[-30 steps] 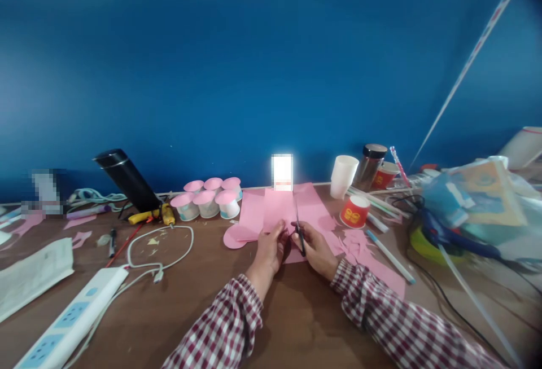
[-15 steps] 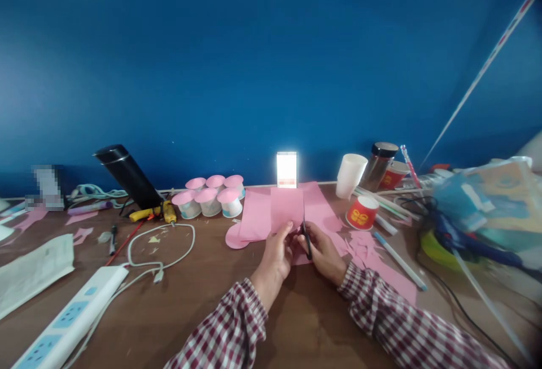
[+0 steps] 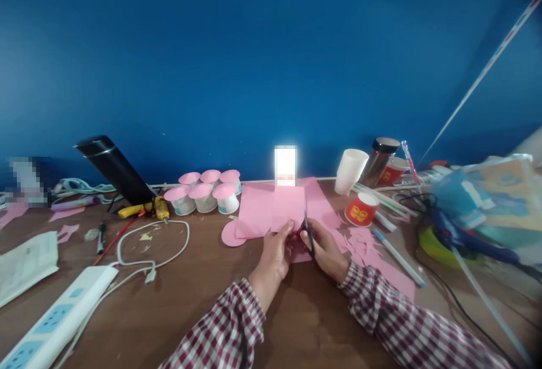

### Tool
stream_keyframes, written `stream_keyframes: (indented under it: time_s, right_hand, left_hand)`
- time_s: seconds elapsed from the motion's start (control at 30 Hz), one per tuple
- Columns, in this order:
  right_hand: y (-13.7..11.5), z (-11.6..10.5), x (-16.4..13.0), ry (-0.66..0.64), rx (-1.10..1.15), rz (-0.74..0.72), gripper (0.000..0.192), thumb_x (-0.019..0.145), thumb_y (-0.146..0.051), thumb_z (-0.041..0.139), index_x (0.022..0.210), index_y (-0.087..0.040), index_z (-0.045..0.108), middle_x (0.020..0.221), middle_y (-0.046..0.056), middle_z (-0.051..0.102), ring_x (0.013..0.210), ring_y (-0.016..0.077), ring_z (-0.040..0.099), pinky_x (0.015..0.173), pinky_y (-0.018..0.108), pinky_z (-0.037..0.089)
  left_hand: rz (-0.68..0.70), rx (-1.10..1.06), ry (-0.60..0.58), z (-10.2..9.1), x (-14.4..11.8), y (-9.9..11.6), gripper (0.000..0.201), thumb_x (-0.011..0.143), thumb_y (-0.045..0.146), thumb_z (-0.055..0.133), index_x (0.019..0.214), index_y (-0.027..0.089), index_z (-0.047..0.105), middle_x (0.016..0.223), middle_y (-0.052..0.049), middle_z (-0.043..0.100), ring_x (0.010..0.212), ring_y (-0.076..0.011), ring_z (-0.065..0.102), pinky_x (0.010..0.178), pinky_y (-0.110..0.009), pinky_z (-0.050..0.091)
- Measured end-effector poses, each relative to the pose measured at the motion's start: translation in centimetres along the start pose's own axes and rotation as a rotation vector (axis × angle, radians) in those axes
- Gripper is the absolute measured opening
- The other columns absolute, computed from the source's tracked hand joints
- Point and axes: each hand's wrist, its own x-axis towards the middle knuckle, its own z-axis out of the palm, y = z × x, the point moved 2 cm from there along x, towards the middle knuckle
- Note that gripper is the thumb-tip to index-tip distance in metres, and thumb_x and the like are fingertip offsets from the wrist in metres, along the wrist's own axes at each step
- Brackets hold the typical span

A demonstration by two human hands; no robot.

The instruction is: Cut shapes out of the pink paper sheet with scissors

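My left hand [image 3: 274, 256] pinches the lower edge of a piece of pink paper [image 3: 288, 205] between thumb and fingers. Dark-handled scissors [image 3: 310, 238] are in my right hand [image 3: 328, 251], their blades pointing up along the right edge of that piece. Whether the blades are apart is hard to make out. Beneath and behind lie larger pink sheets [image 3: 256, 211], which blend with the held piece. A pink paper disc [image 3: 232, 234] shows at their lower left corner.
Several paper cups with pink tops [image 3: 202, 190] stand at left of the sheets. To the right are white cups [image 3: 350, 171], a red cup [image 3: 362, 210], pink scraps [image 3: 364, 247] and a marker [image 3: 398, 257]. A bright phone screen [image 3: 285, 167] leans by the wall; a power strip [image 3: 59, 315] lies front left.
The scissors stand a little more upright, with more blade showing beside the held paper. My hands stay nearly in place while the camera view has shifted slightly.
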Motion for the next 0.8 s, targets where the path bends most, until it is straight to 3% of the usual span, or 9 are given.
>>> stream_keyframes:
  time_s: [0.1, 0.4, 0.8]
  right_hand:
    - [-0.14, 0.12, 0.0, -0.009, 0.014, 0.007, 0.026, 0.09, -0.036, 0.053, 0.109, -0.018, 0.056, 0.092, 0.006, 0.065, 0.08, 0.0175, 0.061, 0.073, 0.029, 0.05]
    - [-0.34, 0.01, -0.21, -0.001, -0.024, 0.049, 0.033, 0.089, -0.04, 0.053, 0.113, -0.017, 0.056, 0.087, 0.005, 0.065, 0.061, 0.0129, 0.056, 0.058, 0.025, 0.048]
    - [-0.31, 0.04, -0.16, -0.003, -0.055, 0.063, 0.035, 0.088, -0.041, 0.054, 0.112, -0.016, 0.056, 0.088, 0.006, 0.065, 0.066, 0.0145, 0.057, 0.057, 0.024, 0.048]
  left_hand:
    - [0.008, -0.001, 0.03, -0.07, -0.07, -0.18, 0.029, 0.053, 0.017, 0.082, 0.074, 0.012, 0.062, 0.063, -0.002, 0.067, 0.055, -0.0124, 0.062, 0.056, -0.023, 0.051]
    - [0.025, -0.024, 0.04, -0.1, -0.06, -0.27, 0.03, 0.053, 0.018, 0.083, 0.072, 0.011, 0.061, 0.062, -0.002, 0.066, 0.054, -0.0127, 0.062, 0.056, -0.025, 0.052]
    - [0.04, -0.03, 0.044, 0.16, -0.2, -0.16, 0.028, 0.054, 0.018, 0.083, 0.073, 0.01, 0.063, 0.064, -0.003, 0.068, 0.055, -0.0125, 0.063, 0.056, -0.022, 0.051]
